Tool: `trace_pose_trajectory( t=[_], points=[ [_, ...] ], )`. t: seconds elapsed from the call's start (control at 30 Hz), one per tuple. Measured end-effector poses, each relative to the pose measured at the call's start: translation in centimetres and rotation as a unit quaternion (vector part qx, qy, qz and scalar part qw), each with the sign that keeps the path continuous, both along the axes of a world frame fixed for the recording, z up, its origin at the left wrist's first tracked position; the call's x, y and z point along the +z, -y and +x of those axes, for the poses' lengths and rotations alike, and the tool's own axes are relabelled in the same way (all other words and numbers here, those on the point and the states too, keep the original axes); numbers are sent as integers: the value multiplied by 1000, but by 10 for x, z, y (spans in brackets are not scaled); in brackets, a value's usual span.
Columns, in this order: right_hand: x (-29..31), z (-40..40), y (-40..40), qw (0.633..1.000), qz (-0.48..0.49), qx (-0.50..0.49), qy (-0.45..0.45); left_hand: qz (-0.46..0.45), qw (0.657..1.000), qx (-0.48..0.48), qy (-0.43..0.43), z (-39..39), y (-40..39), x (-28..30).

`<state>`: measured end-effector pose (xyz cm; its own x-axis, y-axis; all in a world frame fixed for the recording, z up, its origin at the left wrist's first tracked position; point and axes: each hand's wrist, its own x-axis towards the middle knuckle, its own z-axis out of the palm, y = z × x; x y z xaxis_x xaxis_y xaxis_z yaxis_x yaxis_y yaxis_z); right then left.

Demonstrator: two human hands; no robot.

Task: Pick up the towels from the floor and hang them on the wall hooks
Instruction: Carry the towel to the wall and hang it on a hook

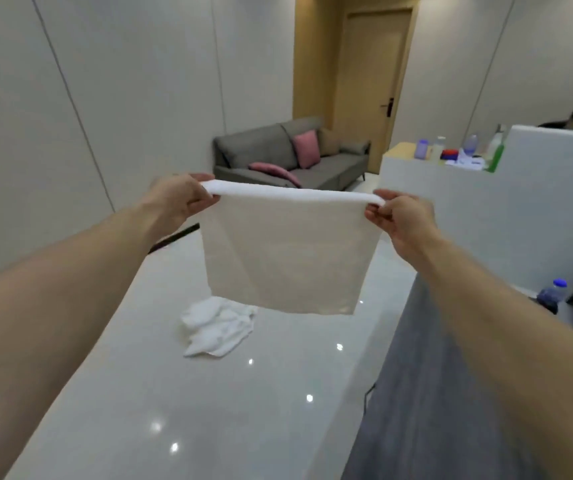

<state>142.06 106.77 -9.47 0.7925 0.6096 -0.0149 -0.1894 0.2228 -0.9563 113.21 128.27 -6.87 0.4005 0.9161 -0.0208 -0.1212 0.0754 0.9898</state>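
Observation:
A white towel [288, 251] hangs flat in the air in front of me, stretched between both hands. My left hand [177, 199] pinches its upper left corner and my right hand [399, 216] pinches its upper right corner. Below and behind it, a second white towel [215, 327] lies crumpled on the glossy floor [208, 410]. No wall hooks show in this view.
A pale panelled wall [70, 133] runs along the left. A grey sofa [292, 157] with pink cushions stands at the far end beside a wooden door [371, 84]. A white counter [451, 188] with bottles is on the right, with a person's head behind it.

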Motion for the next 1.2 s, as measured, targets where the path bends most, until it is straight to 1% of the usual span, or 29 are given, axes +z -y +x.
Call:
trace_pose_trajectory(
  t=[0.03,0.07,0.13,0.17,0.23,0.3,0.4,0.53,0.57,0.67,0.7,0.73,0.83,0.9,0.97,1.07,1.2],
  points=[
    [14,-21,-22,999,-7,16,47,32,999,26,-18,-30,-7,12],
    [25,-44,-43,992,-30,30,115,59,996,57,-43,-60,-13,22],
    [40,-92,-82,960,-92,53,259,94,982,133,-95,-120,-24,37],
    [45,-115,-101,943,-108,62,310,107,971,173,-121,-149,-29,43],
    [52,-161,-142,917,-100,76,380,130,945,250,-166,-205,-39,52],
    [58,-209,-185,900,-82,100,417,158,909,323,-210,-258,-49,58],
    [63,-284,-251,877,-60,159,449,198,838,423,-282,-335,-61,63],
    [70,-392,-341,852,-13,258,456,200,748,508,-376,-440,-74,75],
    [73,-420,-363,845,1,274,460,198,720,532,-400,-465,-76,79],
    [83,-507,-419,807,31,281,518,190,608,602,-480,-531,-79,91],
    [87,-540,-437,795,50,286,533,189,578,615,-502,-554,-82,95],
    [91,-573,-453,782,72,293,545,185,559,628,-508,-575,-84,100],
    [101,-672,-495,745,141,348,551,173,537,665,-489,-643,-84,110],
    [104,-730,-512,736,172,386,529,168,533,667,-493,-685,-79,112],
    [107,-788,-524,720,205,426,508,160,515,693,-478,-725,-69,111],
    [109,-872,-533,669,245,479,514,127,478,734,-466,-782,-50,107],
    [108,-978,-528,614,267,503,546,96,454,767,-443,-859,-21,102]
  ],
)
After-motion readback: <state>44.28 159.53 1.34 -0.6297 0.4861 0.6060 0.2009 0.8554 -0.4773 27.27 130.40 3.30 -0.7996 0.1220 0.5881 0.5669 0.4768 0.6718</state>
